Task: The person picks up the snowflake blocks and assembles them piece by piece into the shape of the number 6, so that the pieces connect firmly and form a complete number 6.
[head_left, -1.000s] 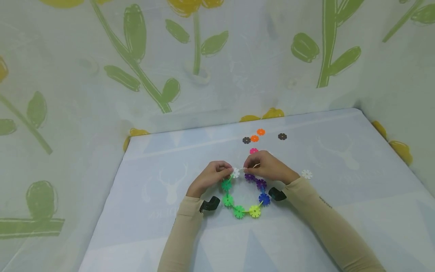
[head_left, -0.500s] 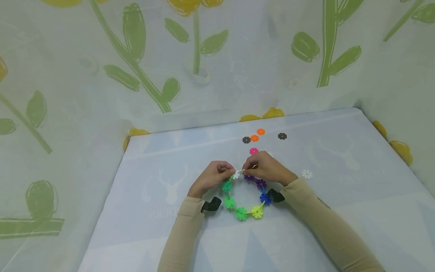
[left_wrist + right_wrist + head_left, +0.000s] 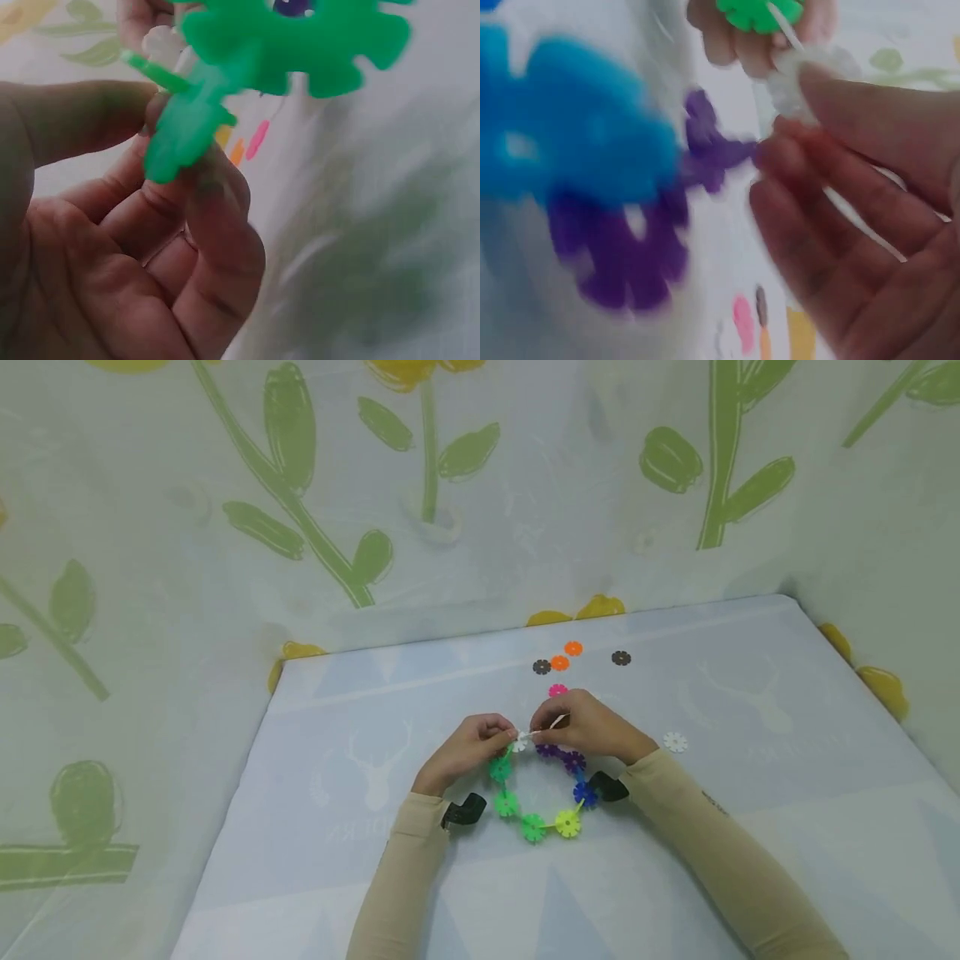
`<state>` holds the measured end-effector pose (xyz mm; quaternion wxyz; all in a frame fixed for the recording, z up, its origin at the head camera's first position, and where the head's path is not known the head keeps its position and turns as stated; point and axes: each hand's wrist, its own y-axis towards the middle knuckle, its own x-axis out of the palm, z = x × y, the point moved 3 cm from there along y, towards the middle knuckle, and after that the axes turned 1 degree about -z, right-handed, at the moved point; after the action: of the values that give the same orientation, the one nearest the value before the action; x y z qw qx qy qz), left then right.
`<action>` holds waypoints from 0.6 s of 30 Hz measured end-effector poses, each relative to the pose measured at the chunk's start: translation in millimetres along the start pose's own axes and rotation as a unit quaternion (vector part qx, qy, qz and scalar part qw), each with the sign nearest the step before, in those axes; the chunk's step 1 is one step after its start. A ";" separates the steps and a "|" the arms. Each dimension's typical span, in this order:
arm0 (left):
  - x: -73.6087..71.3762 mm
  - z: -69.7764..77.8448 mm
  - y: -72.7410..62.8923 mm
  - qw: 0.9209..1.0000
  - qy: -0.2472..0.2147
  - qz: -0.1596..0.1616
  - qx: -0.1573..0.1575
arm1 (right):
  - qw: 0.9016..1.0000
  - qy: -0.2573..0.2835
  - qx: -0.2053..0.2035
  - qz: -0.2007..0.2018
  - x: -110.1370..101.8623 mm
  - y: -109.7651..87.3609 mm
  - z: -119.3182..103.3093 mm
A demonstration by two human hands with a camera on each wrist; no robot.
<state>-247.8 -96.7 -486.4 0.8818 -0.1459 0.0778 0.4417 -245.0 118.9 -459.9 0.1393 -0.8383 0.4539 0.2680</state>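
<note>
A ring-shaped chain of interlocking plastic snowflake discs (image 3: 533,827), running green, yellow, blue and purple, hangs between both hands in the head view. My left hand (image 3: 468,750) pinches the chain's upper left end, where a green disc (image 3: 184,135) shows at its thumb and fingers. A white snowflake disc (image 3: 520,742) sits just beyond those fingertips. Across from it, my right hand (image 3: 592,725) pinches a white disc (image 3: 810,75) between thumb and fingers, above the purple discs (image 3: 574,762). The exact joint between the two ends is partly hidden by the fingers.
Loose discs lie farther back on the table (image 3: 360,877): orange (image 3: 573,648), dark brown (image 3: 621,658) and pink (image 3: 557,691). A white one (image 3: 676,742) lies right of my right hand. A flower-printed curtain (image 3: 540,485) rises behind the table.
My right hand has shifted slightly left, bringing its fingertips a little closer to the left hand's white disc. The left hand keeps its pinch. The chain's lower part has swung slightly right.
</note>
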 end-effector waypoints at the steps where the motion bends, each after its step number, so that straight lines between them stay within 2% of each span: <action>1: -0.5 0.0 -0.3 1.000 0.001 -0.002 0.001 | 1.000 0.000 0.006 -0.005 -1.8 -0.8 2.0; 8: -0.8 -1.5 -1.6 1.000 0.005 -0.012 -0.006 | 0.996 -0.007 0.088 -0.033 -5.8 -4.2 17.1; 11: -0.4 -1.6 -1.7 1.000 0.008 -0.011 -0.009 | 0.994 -0.024 0.096 -0.051 -2.2 -2.9 18.5; 15: -0.8 -0.6 -1.8 1.000 0.009 -0.008 -0.008 | 0.994 -0.040 0.080 -0.066 2.2 -1.1 17.7; 18: -1.5 -0.2 -1.8 1.000 0.006 -0.006 -0.009 | 0.994 -0.033 0.080 -0.066 2.0 -1.2 17.9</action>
<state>-247.3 -98.9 -485.9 0.8828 -0.1569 0.0782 0.4359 -248.8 126.7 -475.7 0.2377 -0.8436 0.4125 0.2485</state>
